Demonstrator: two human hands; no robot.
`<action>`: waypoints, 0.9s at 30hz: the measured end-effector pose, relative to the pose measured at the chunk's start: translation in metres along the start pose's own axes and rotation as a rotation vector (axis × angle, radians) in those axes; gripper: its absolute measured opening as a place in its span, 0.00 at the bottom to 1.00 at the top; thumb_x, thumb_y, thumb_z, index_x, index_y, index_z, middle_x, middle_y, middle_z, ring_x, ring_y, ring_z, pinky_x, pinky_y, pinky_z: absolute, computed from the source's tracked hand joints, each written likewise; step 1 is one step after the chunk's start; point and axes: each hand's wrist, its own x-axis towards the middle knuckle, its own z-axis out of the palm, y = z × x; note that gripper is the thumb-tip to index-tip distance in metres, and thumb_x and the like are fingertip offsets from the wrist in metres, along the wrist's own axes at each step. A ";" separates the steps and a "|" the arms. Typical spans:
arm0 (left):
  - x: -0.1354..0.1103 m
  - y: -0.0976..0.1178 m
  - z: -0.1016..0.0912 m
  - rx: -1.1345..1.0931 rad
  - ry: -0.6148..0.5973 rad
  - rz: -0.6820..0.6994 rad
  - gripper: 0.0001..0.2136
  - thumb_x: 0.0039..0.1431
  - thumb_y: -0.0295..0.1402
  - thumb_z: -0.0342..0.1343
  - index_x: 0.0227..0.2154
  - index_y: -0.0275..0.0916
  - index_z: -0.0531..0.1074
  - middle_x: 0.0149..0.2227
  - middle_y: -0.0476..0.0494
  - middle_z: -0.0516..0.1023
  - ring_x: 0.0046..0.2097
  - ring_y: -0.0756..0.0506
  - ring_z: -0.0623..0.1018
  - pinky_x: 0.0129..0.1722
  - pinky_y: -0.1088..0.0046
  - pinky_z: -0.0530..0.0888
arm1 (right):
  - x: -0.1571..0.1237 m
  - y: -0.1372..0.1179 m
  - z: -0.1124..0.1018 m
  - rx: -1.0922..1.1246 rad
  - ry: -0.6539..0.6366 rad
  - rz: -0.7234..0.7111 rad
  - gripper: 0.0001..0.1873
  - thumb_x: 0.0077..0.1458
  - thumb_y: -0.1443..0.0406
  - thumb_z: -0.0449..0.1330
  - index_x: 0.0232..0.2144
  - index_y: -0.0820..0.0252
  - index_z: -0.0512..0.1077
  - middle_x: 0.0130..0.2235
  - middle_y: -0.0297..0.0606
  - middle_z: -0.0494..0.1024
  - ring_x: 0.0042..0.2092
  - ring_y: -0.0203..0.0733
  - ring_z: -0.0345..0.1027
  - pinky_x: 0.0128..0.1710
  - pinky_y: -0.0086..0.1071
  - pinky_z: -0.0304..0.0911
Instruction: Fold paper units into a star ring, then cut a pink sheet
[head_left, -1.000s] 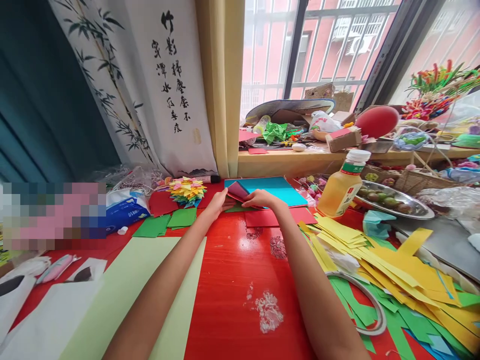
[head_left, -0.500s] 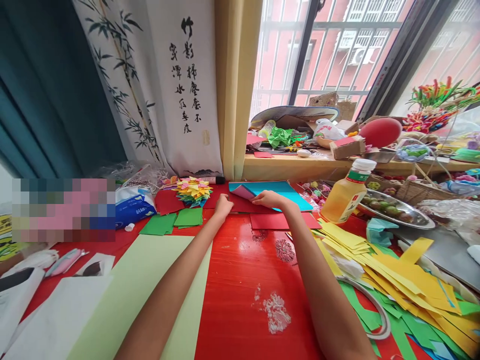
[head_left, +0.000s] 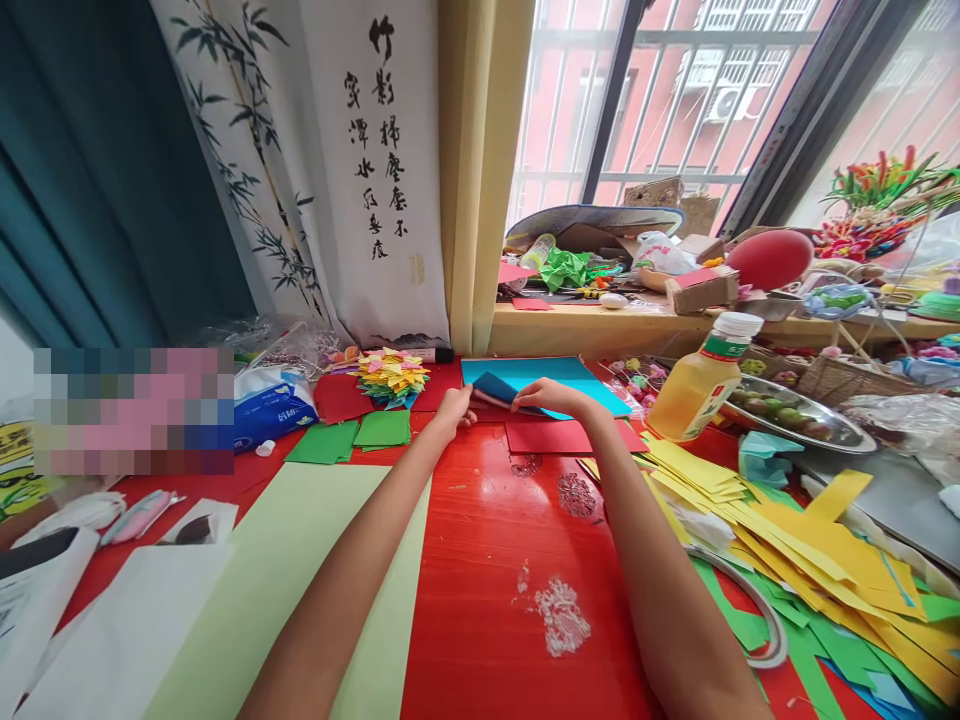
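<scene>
Both my arms reach far across the red table (head_left: pixel 480 560) to a stack of coloured paper sheets (head_left: pixel 570 375) under the window sill; the top sheet is cyan and red sheets lie beneath. My right hand (head_left: pixel 551 397) pinches the near left corner of the stack and lifts a darker blue sheet (head_left: pixel 491 387). My left hand (head_left: pixel 456 408) rests, fingers curled, on the table right beside that lifted corner and touches the papers' edge.
A pale green sheet (head_left: pixel 300 590) lies near left, green squares (head_left: pixel 352 437) and a pile of folded paper pieces (head_left: pixel 390 375) further back. A juice bottle (head_left: pixel 697 385), a metal plate of fruit (head_left: pixel 795 415) and yellow and green paper strips (head_left: pixel 795 540) crowd the right. Clutter fills the sill (head_left: pixel 637 320).
The corner lifted by my right hand showed a pink sheet before; now a darker blue sheet is turned up. My left hand stays by the stack's edge. The camera shifted slightly.
</scene>
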 end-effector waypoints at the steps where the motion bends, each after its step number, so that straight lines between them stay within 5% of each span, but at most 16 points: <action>1: 0.000 0.000 -0.001 0.007 -0.004 -0.010 0.15 0.59 0.40 0.42 0.39 0.32 0.65 0.27 0.48 0.71 0.22 0.56 0.69 0.21 0.79 0.67 | 0.000 0.001 0.000 -0.003 0.011 -0.004 0.16 0.50 0.61 0.50 0.34 0.59 0.76 0.41 0.32 0.76 0.45 0.41 0.66 0.45 0.27 0.58; 5: -0.001 0.000 -0.005 0.049 -0.056 -0.023 0.12 0.58 0.36 0.47 0.38 0.32 0.66 0.33 0.46 0.70 0.29 0.53 0.71 0.27 0.75 0.71 | -0.002 0.004 0.002 -0.031 0.077 -0.006 0.20 0.51 0.64 0.49 0.45 0.59 0.70 0.48 0.33 0.71 0.49 0.39 0.63 0.49 0.27 0.55; 8: -0.004 0.001 -0.003 0.078 -0.093 0.010 0.11 0.56 0.34 0.50 0.37 0.30 0.65 0.28 0.47 0.71 0.23 0.55 0.70 0.21 0.79 0.69 | 0.000 0.005 0.006 -0.084 0.107 0.006 0.26 0.49 0.67 0.51 0.53 0.57 0.61 0.54 0.33 0.64 0.53 0.40 0.58 0.51 0.27 0.53; 12: -0.011 0.006 0.010 0.099 -0.074 0.089 0.14 0.52 0.27 0.50 0.42 0.29 0.61 0.27 0.43 0.73 0.16 0.54 0.70 0.15 0.81 0.66 | 0.008 0.005 0.011 -0.184 0.122 0.042 0.31 0.46 0.73 0.50 0.55 0.54 0.58 0.55 0.33 0.63 0.53 0.42 0.59 0.50 0.29 0.55; 17: -0.023 0.021 0.017 0.086 -0.016 0.213 0.19 0.53 0.23 0.42 0.49 0.34 0.55 0.38 0.36 0.73 0.22 0.52 0.75 0.19 0.81 0.71 | 0.013 0.006 0.012 -0.294 0.156 0.085 0.31 0.47 0.76 0.46 0.53 0.55 0.60 0.53 0.39 0.66 0.52 0.47 0.60 0.48 0.32 0.56; 23: -0.039 0.074 -0.026 0.105 0.089 0.346 0.21 0.49 0.22 0.40 0.49 0.34 0.60 0.44 0.36 0.71 0.24 0.50 0.77 0.20 0.79 0.73 | 0.013 0.004 0.009 -0.346 0.171 0.107 0.30 0.48 0.76 0.46 0.53 0.55 0.61 0.53 0.38 0.65 0.53 0.47 0.59 0.50 0.34 0.54; 27: -0.085 0.118 -0.073 0.284 0.190 0.503 0.19 0.51 0.26 0.41 0.47 0.37 0.64 0.34 0.41 0.76 0.24 0.48 0.77 0.20 0.77 0.74 | 0.010 0.002 0.012 -0.314 0.124 0.121 0.29 0.47 0.76 0.46 0.52 0.56 0.62 0.53 0.39 0.65 0.52 0.48 0.60 0.50 0.36 0.55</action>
